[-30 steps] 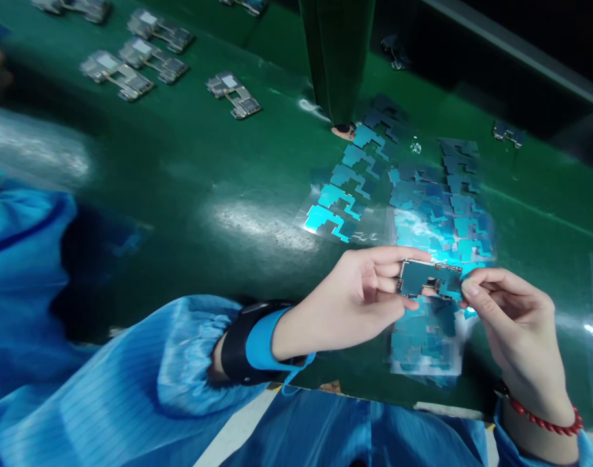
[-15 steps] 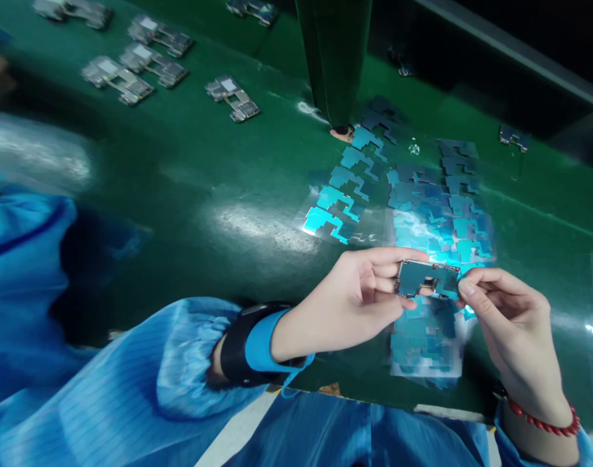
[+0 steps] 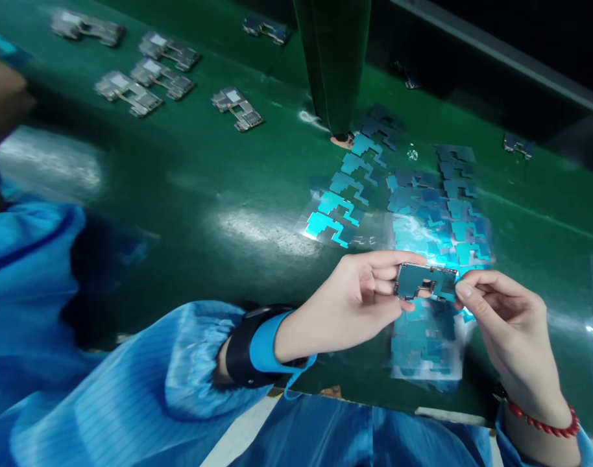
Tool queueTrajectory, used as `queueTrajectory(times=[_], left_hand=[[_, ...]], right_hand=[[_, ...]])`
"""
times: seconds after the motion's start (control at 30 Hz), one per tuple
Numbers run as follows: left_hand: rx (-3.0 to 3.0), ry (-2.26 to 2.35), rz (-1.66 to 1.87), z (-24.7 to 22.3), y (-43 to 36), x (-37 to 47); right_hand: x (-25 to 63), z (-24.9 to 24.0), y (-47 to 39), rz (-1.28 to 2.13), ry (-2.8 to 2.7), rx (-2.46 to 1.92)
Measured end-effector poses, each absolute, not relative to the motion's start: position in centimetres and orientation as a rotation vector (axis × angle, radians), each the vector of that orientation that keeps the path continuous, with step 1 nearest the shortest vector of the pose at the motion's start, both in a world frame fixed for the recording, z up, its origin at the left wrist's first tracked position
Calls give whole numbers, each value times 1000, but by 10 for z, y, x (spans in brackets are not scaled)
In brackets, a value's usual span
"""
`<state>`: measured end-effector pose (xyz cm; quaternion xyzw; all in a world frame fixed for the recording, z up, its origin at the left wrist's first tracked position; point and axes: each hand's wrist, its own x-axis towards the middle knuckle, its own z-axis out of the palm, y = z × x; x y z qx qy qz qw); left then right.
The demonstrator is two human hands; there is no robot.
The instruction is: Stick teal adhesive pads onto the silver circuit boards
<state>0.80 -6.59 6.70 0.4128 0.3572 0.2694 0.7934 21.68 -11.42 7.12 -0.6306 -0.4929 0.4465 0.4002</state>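
A small circuit board with a blue film on its face is held above the green belt. My left hand grips its left end between thumb and fingers. My right hand pinches its right end with thumb and forefinger. Clear sheets carrying several blue film stickers lie on the belt right under and beyond both hands. A black wrist strap sits on my left forearm, a red bead bracelet on my right wrist.
Several bare circuit boards lie on the belt at the far left, one more nearer the middle. A green post stands on the belt behind the sticker sheets. Another person's blue sleeve fills the left edge.
The board and both hands stay almost still. The view has shifted slightly, so the belt and boards appear lower and to the right.
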Motion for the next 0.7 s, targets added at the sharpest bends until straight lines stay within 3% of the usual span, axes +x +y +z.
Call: queueTrajectory(times=[0.7], left_hand=[[800, 722, 620, 68, -65, 5]], right_hand=[[217, 71, -113, 1135, -1238, -1607]])
